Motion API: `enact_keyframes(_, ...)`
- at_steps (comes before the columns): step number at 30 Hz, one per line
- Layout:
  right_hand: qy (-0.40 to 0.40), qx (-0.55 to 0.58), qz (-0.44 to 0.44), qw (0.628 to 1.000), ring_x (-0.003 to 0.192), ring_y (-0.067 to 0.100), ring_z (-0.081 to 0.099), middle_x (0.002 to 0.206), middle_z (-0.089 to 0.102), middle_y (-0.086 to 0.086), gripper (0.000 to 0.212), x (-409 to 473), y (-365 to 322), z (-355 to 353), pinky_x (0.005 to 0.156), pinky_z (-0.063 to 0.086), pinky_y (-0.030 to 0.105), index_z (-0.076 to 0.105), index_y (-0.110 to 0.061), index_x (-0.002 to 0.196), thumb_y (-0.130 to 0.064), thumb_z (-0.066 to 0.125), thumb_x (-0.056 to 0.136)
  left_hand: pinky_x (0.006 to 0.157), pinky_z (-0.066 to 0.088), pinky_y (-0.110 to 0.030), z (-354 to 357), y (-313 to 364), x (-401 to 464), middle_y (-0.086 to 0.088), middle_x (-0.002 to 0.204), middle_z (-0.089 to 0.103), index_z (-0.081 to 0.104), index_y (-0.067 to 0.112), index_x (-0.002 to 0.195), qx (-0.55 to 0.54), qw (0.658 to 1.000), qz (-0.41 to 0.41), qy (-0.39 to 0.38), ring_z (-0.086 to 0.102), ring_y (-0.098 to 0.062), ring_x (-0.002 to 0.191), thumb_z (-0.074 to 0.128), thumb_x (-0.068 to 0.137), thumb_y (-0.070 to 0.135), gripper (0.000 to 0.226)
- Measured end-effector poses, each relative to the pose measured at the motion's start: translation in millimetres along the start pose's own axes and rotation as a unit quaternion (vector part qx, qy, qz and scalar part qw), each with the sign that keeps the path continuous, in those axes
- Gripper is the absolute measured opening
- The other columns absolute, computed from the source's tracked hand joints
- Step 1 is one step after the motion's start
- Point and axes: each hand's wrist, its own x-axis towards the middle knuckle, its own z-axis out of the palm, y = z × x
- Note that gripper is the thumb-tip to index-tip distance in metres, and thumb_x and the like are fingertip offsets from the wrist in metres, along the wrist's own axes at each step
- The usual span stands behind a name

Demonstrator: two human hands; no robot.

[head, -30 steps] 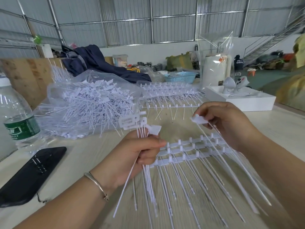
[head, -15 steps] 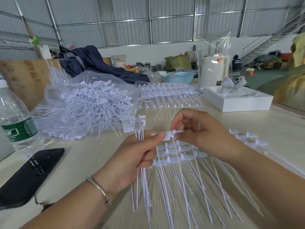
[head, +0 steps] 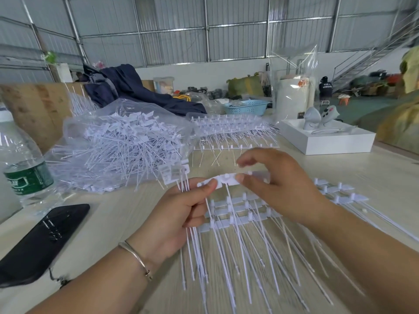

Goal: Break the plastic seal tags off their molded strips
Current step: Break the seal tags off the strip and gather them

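My left hand (head: 181, 214) grips a small bunch of loose white seal tags (head: 173, 173), their flat heads sticking up above my fingers and their thin tails hanging down. Its thumb also pinches the left end of a white molded strip (head: 224, 181) lifted off the table. My right hand (head: 278, 189) pinches the same strip from the right with thumb and forefinger. Under both hands lie several more strips (head: 235, 214) with long tails fanning toward me. Further strips (head: 337, 189) lie to the right of my right hand.
A clear bag heaped with separated tags (head: 122, 146) sits at left, a stack of unbroken strips (head: 229, 128) behind. A water bottle (head: 20, 164) and black phone (head: 43, 241) lie at left. A white tray (head: 328, 141) stands at right, a blue basket (head: 246, 108) behind.
My right hand laid tags down to the right, came back to the middle and now pinches a strip lifted together with my left thumb. The left hand kept its bunch.
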Motion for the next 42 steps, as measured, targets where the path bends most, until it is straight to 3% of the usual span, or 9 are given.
enact_keyframes(3, -0.079, 0.134, 0.086, 0.984, 0.061, 0.008, 0.051, 0.073, 0.064, 0.010, 0.018, -1, 3, 2, 0.063, 0.038, 0.021, 0.069, -0.013, 0.082, -0.029, 0.068, 0.088, 0.034, 0.014, -0.014, 2, 0, -1, 0.008, 0.056, 0.018, 0.067, 0.024, 0.056, -0.008, 1.000, 0.000, -0.015, 0.015, -0.003, 0.039, 0.071, 0.075, 0.023, 0.019)
enact_keyframes(10, -0.094, 0.273, 0.144, 0.947, 0.066, 0.019, 0.043, 0.068, 0.050, 0.010, 0.045, 4, 9, -11, 0.067, 0.033, 0.033, 0.061, 0.000, 0.074, -0.041, 0.078, 0.064, 0.033, 0.016, -0.013, 2, 1, -1, 0.009, 0.055, 0.019, 0.063, 0.023, 0.060, -0.073, 0.993, -0.031, -0.091, 0.017, -0.001, 0.037, 0.075, 0.076, 0.021, 0.021)
enact_keyframes(14, -0.112, 0.324, 0.126, 0.931, 0.062, 0.015, 0.043, 0.066, 0.050, 0.007, 0.035, 2, 7, -7, 0.061, 0.035, 0.021, 0.060, -0.003, 0.070, -0.030, 0.082, 0.071, 0.032, 0.021, -0.012, -1, -1, -1, 0.008, 0.055, 0.017, 0.062, 0.022, 0.064, -0.116, 0.983, -0.044, -0.135, 0.020, 0.000, 0.037, 0.088, 0.064, 0.024, 0.026)
enact_keyframes(17, -0.110, 0.351, 0.125, 0.922, 0.063, 0.018, 0.041, 0.065, 0.049, 0.008, 0.028, 0, 4, 0, 0.060, 0.033, 0.024, 0.060, -0.005, 0.068, -0.027, 0.076, 0.071, 0.033, 0.020, -0.011, -2, -2, -2, 0.010, 0.054, 0.021, 0.067, 0.021, 0.071, -0.138, 0.976, -0.052, -0.163, 0.023, 0.001, 0.038, 0.093, 0.058, 0.028, 0.030)
enact_keyframes(21, -0.141, 0.399, 0.116, 0.899, 0.060, 0.004, 0.053, 0.063, 0.060, -0.007, 0.013, -3, -2, 10, 0.062, 0.042, 0.011, 0.063, -0.015, 0.067, -0.022, 0.073, 0.072, 0.034, 0.020, -0.011, -1, -3, -3, 0.010, 0.054, 0.027, 0.072, 0.018, 0.083, -0.140, 0.966, -0.084, -0.202, 0.025, 0.002, 0.038, 0.092, 0.060, 0.031, 0.034)
enact_keyframes(27, -0.149, 0.410, 0.111, 0.893, 0.066, 0.006, 0.055, 0.066, 0.063, -0.006, 0.012, -5, -6, 14, 0.067, 0.043, 0.015, 0.065, -0.023, 0.064, -0.025, 0.072, 0.074, 0.039, 0.013, -0.013, 1, -1, -5, 0.009, 0.061, 0.021, 0.072, 0.026, 0.075, -0.084, 0.963, -0.093, -0.239, 0.026, 0.002, 0.041, 0.089, 0.060, 0.045, 0.030)
enact_keyframes(31, -0.100, 0.396, 0.106, 0.906, 0.056, 0.004, 0.049, 0.058, 0.054, -0.010, 0.018, -2, -5, 8, 0.058, 0.040, 0.012, 0.062, -0.020, 0.061, -0.024, 0.076, 0.071, 0.037, 0.014, -0.013, 3, 0, -4, 0.009, 0.057, 0.028, 0.058, 0.020, 0.068, -0.123, 0.960, -0.100, -0.231, 0.021, 0.000, 0.041, 0.087, 0.065, 0.040, 0.035)
enact_keyframes(37, -0.015, 0.345, 0.107, 0.932, 0.059, 0.023, 0.039, 0.062, 0.049, 0.013, 0.025, 0, 3, 1, 0.059, 0.031, 0.035, 0.065, -0.010, 0.065, -0.029, 0.082, 0.062, 0.036, 0.009, -0.017, 3, 4, 2, 0.007, 0.054, 0.023, 0.041, 0.021, 0.055, -0.175, 0.973, -0.088, -0.120, 0.020, -0.004, 0.036, 0.072, 0.074, 0.013, 0.038)
enact_keyframes(42, -0.005, 0.342, 0.092, 0.935, 0.059, 0.015, 0.044, 0.063, 0.053, -0.002, 0.023, 1, 4, 0, 0.056, 0.037, 0.020, 0.076, -0.020, 0.083, -0.027, 0.082, 0.062, 0.035, 0.010, -0.016, 3, 1, 3, 0.006, 0.055, 0.030, 0.040, 0.020, 0.055, -0.159, 0.976, -0.095, -0.112, 0.024, -0.002, 0.034, 0.063, 0.080, 0.027, 0.035)
